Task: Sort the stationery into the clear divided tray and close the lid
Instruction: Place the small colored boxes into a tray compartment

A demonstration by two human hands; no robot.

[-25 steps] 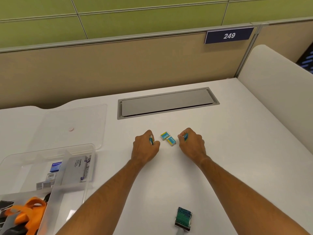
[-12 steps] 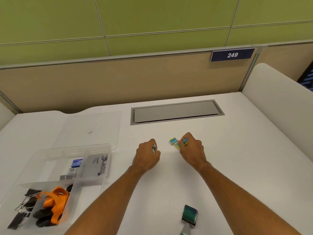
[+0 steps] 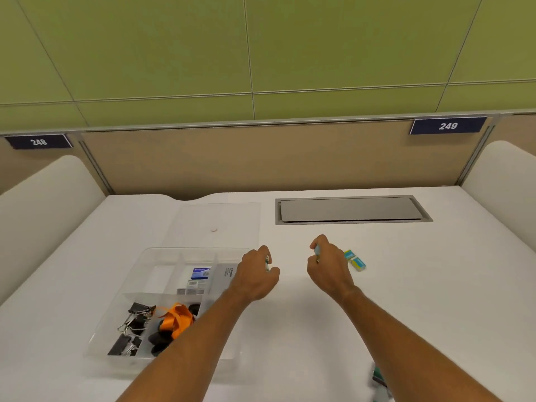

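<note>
Head view. A white desk was bounded by beige partitions under green wall panels; a grey cable hatch was set right of the clear divided tray. The lid lay flat just behind the tray. Binder clips and staple boxes were held in separate compartments. Left hand, at the tray's right edge, was curled round a small packet. Right hand, further right of the tray, pinched another packet. Two blue-yellow packets lay just beyond it.
</note>
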